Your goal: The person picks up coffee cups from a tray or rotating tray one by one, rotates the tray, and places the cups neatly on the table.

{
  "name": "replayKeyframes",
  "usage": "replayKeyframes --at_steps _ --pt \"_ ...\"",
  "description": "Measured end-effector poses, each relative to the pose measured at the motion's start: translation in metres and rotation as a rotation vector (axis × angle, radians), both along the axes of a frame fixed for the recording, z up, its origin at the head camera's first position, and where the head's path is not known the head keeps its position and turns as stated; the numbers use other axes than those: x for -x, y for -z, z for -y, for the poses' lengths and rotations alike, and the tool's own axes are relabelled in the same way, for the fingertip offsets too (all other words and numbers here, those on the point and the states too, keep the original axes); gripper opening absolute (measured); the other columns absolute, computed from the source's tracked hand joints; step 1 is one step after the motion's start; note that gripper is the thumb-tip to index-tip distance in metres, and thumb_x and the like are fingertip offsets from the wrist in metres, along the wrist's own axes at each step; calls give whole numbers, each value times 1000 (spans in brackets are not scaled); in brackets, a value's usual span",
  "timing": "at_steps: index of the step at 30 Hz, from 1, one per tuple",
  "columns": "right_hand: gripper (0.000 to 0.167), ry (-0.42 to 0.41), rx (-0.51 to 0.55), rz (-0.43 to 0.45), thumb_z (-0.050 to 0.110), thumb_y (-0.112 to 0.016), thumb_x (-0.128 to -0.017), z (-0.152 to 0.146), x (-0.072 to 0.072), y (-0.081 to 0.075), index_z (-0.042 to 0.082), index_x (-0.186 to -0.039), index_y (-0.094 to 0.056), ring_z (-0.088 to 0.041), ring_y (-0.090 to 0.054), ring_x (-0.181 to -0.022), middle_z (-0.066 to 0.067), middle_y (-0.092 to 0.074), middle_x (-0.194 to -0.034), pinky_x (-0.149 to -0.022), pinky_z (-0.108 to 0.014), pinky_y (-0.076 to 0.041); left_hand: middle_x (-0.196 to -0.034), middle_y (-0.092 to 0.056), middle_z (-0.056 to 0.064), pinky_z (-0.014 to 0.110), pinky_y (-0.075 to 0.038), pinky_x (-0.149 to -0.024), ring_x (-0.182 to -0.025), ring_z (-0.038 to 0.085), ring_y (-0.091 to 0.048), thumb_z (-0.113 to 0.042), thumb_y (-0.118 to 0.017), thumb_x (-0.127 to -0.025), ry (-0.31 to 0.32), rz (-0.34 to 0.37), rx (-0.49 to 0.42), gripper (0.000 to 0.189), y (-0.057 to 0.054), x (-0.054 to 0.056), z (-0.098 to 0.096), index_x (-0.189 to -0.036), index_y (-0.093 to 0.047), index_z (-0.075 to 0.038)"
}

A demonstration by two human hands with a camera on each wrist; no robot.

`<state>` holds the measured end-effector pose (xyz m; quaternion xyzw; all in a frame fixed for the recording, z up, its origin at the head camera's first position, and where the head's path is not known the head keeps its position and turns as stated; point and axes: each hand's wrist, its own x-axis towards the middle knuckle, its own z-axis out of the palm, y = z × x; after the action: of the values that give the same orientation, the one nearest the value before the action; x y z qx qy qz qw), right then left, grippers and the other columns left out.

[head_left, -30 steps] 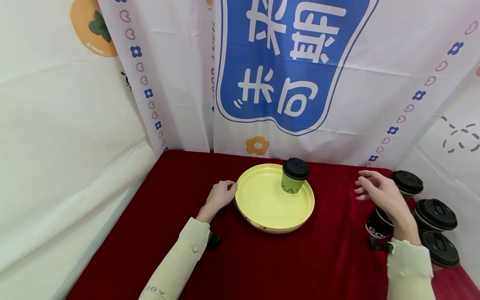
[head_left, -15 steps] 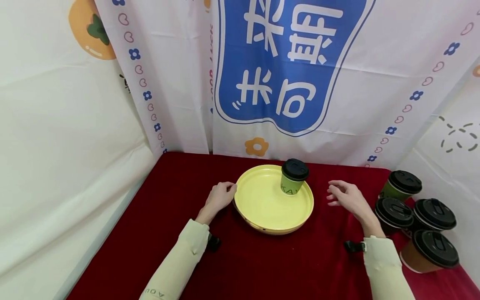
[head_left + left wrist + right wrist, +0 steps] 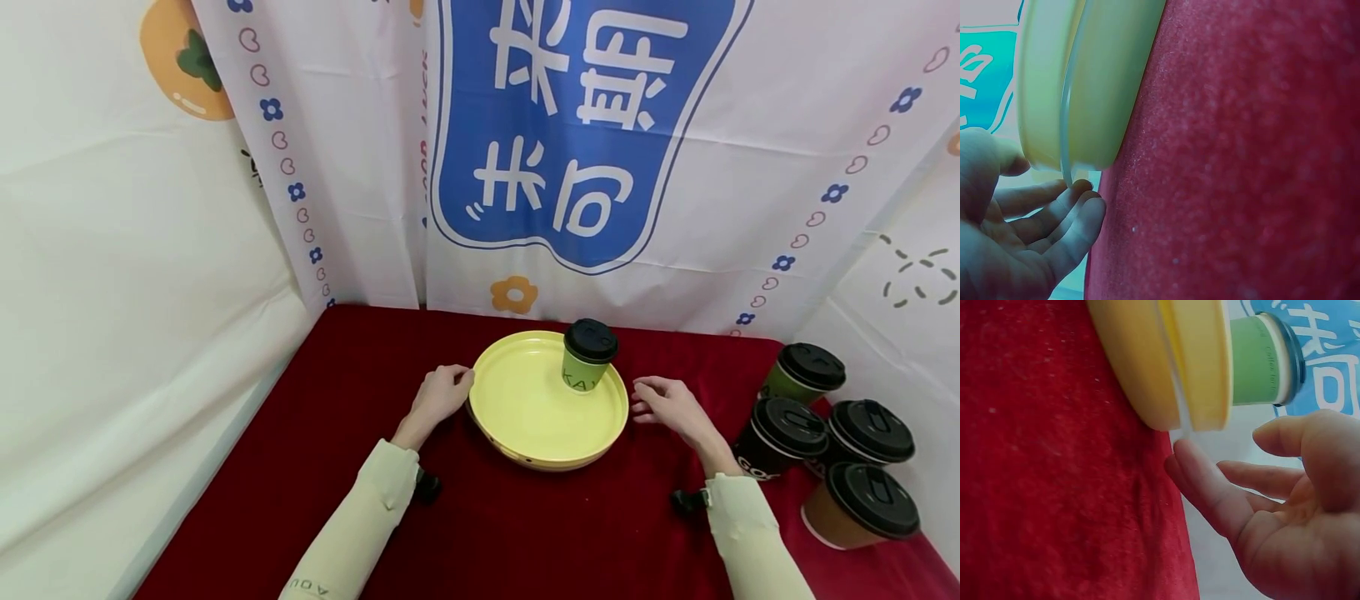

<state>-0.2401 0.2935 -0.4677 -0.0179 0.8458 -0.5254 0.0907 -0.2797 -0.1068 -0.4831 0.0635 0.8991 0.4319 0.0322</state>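
Observation:
A round yellow tray [image 3: 536,408] lies on the red cloth, its side split by a pale seam in both wrist views. On it, toward the back right, stands a green paper coffee cup [image 3: 582,372] with a black lid. My left hand [image 3: 437,398] grips the tray's left side, thumb at the upper rim and fingertips under the seam [image 3: 1067,94]. Beside the right edge is my right hand [image 3: 670,407], thumb and fingers spread apart. In the right wrist view its fingertips [image 3: 1188,453] come close to the tray's side; whether they touch cannot be told.
Several lidded coffee cups stand grouped at the right: a green one [image 3: 787,385], a black one [image 3: 767,446], another dark one [image 3: 825,457] and a brown one [image 3: 834,510]. Printed white curtains [image 3: 367,167] hang behind and along both sides of the red-covered table [image 3: 360,358].
My right hand has moved left, from beside the grouped cups to the tray's right edge. The left hand, tray and green cup on it stay in place.

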Motion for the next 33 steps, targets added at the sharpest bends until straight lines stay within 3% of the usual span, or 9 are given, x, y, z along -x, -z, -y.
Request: replayKeyframes --at_steps 8,17,27,33 --pt "46 8 23 5 25 -47 -105 8 2 8 -11 -133 -51 -15 -70 -87 -27 -65 -113 -78 -35 -60 -60 -58 3 24 -36 -47 -43 11 -37 -37 -46 -102 -1 7 3 41 0 -1 0 -127 -66 -11" --pt "48 19 65 26 25 -49 -104 13 1 9 -12 -134 -50 -15 -71 -87 -31 -61 -122 -78 -36 -60 -59 -56 3 24 -35 -46 -43 11 -36 -37 -46 -102 -1 0 -2 41 0 -1 -1 -127 -66 -11" --pt "47 29 62 22 23 -48 -104 15 0 8 -12 -134 -50 -17 -71 -86 -31 -62 -118 -76 -36 -60 -58 -56 3 24 -34 -45 -42 11 -36 -35 -46 -102 3 -24 29 40 -2 -1 -2 -125 -67 -11" --pt "47 28 58 31 24 -48 -103 16 0 4 -12 -134 -50 -18 -70 -88 -31 -61 -121 -77 -36 -60 -75 -66 3 25 -38 -47 -48 13 -45 -33 -46 -101 -5 -84 67 37 -6 -2 -2 -122 -67 -11"
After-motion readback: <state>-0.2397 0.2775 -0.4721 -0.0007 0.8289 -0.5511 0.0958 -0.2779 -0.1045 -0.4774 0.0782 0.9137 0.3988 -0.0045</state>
